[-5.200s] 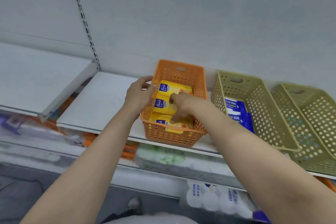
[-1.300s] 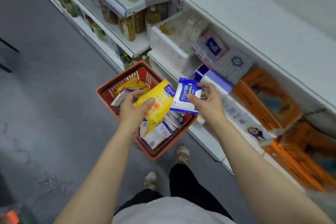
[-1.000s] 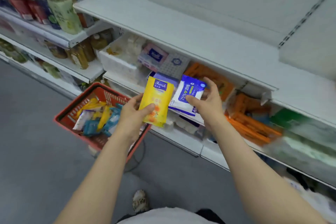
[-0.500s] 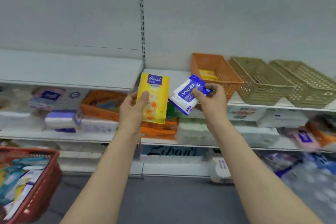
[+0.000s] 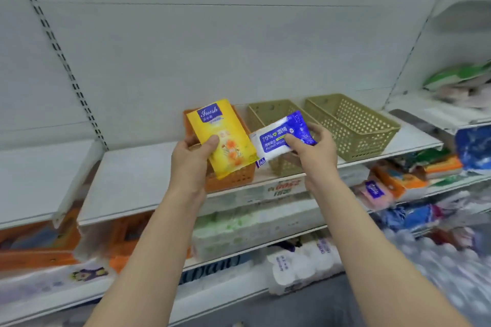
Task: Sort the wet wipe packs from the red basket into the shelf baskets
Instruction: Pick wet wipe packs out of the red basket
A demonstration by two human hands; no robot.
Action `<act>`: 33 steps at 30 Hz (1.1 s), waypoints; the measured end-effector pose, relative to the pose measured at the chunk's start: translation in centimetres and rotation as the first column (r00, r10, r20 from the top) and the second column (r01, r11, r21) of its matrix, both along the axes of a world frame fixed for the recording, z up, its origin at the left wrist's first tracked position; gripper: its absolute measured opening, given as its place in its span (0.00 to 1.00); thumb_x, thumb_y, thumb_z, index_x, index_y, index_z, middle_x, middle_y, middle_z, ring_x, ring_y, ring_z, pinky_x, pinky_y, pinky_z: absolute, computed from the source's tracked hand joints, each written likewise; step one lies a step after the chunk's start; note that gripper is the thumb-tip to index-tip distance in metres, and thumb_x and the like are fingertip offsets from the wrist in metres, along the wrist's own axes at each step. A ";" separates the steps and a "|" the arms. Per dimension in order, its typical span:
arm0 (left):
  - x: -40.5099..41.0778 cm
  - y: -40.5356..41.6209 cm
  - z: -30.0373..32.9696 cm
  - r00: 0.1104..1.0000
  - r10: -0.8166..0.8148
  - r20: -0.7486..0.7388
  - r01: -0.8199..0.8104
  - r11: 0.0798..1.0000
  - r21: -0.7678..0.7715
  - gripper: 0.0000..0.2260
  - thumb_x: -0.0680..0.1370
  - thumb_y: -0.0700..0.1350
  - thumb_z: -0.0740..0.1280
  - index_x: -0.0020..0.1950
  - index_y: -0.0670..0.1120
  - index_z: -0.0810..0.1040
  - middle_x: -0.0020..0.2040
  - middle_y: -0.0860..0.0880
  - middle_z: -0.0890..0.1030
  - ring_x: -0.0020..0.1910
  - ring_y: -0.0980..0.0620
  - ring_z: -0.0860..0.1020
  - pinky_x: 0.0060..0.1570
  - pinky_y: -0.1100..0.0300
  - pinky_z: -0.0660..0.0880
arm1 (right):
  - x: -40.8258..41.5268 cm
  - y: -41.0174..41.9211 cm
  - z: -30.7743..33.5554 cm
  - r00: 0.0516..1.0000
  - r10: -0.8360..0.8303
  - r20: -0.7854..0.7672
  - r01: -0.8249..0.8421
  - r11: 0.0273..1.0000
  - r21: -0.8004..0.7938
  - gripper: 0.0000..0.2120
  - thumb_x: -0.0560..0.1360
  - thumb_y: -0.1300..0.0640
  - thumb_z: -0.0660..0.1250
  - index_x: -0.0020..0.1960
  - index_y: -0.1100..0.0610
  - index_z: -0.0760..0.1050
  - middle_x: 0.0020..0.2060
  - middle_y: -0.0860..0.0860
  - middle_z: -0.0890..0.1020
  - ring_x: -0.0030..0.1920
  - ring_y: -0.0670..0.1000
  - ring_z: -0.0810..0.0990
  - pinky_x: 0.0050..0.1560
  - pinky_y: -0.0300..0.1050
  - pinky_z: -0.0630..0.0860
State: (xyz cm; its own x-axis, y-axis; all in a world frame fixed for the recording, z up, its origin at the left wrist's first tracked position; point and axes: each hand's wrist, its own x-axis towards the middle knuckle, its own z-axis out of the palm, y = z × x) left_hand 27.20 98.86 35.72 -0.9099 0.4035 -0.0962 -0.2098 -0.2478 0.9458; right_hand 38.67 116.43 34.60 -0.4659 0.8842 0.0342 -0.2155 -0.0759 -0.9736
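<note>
Two packs were in hand in the single head view, one per hand, both raised in front of the shelf baskets. The left hand gripped a yellow pack by its lower left edge, thumb across the face and fingers behind, holding it upright and slightly tilted so that it covered most of the orange basket. The right hand pinched a blue-and-white alcohol wipe pack at its right end, thumb on top, with the pack lying nearly flat in front of the middle olive basket. A second olive basket stood just to the right of that one, and what showed of its inside held nothing. The red basket was out of view.

By my reading the step was delivery: both packs had been carried to the shelf and neither was yet dropped. The next move seemed to call for lifting each pack over its basket's front rim and lowering it inside, yellow into orange, blue probably into the middle olive one.

Room above the baskets was generous, since only the bare back panel rose behind them with no shelf close overhead. The tight spots were the basket rims and the narrow gap between the two hands, where the packs' corners came near each other. Left of the orange basket the shelf board lay open. Stock on the lower shelves was blurred and well below the hands.
</note>
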 end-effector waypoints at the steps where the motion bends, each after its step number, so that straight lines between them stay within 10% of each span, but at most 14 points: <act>1: -0.7 1.7 0.2 1.000 -0.028 -0.002 0.028 1.000 0.011 0.15 0.76 0.40 0.70 0.62 0.43 0.75 0.54 0.44 0.83 0.41 0.49 0.84 0.33 0.55 0.80 | -0.5 1.5 0.2 1.000 -0.006 0.016 0.007 1.000 -0.019 0.23 0.70 0.66 0.76 0.61 0.57 0.72 0.56 0.59 0.81 0.49 0.57 0.85 0.39 0.49 0.82; 11: -8.1 17.1 0.7 0.997 -0.068 0.032 0.066 0.997 0.043 0.18 0.73 0.42 0.74 0.60 0.45 0.73 0.54 0.46 0.82 0.51 0.45 0.83 0.55 0.42 0.79 | -4.8 14.0 1.8 0.976 0.034 0.216 -0.012 0.994 -0.104 0.18 0.72 0.67 0.72 0.57 0.56 0.70 0.50 0.58 0.82 0.46 0.57 0.85 0.40 0.50 0.84; 22: -10.3 22.3 -1.1 0.992 0.085 0.090 -0.093 0.992 0.088 0.19 0.74 0.41 0.73 0.63 0.41 0.73 0.53 0.46 0.83 0.52 0.46 0.83 0.54 0.42 0.79 | -7.3 20.4 0.7 0.853 0.268 0.449 -0.287 0.957 -0.027 0.14 0.72 0.61 0.75 0.54 0.59 0.76 0.47 0.58 0.86 0.44 0.55 0.87 0.43 0.49 0.83; 26: -9.7 22.7 -1.4 0.981 0.153 0.122 -0.167 0.980 0.109 0.18 0.76 0.38 0.71 0.64 0.41 0.73 0.55 0.46 0.82 0.52 0.47 0.83 0.47 0.50 0.82 | -9.3 22.0 0.0 0.600 0.318 0.734 -0.545 0.834 0.085 0.14 0.70 0.56 0.77 0.52 0.55 0.78 0.47 0.54 0.85 0.46 0.54 0.86 0.48 0.51 0.83; 33: -7.9 23.5 -2.1 0.946 0.304 0.109 -0.317 0.940 0.130 0.18 0.77 0.38 0.70 0.65 0.43 0.73 0.57 0.45 0.82 0.54 0.47 0.82 0.44 0.51 0.82 | -11.7 22.4 -2.1 0.062 0.066 0.996 -0.936 0.350 0.035 0.13 0.69 0.52 0.78 0.50 0.52 0.79 0.52 0.51 0.81 0.49 0.51 0.80 0.44 0.44 0.77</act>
State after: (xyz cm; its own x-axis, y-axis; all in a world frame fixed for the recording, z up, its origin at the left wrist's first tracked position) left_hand 19.25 122.38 33.61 -0.9828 0.1177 -0.1421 -0.1801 -0.4454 0.8770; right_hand 26.93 138.85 32.52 -0.8683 0.2463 -0.4305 0.3945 0.8691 -0.2985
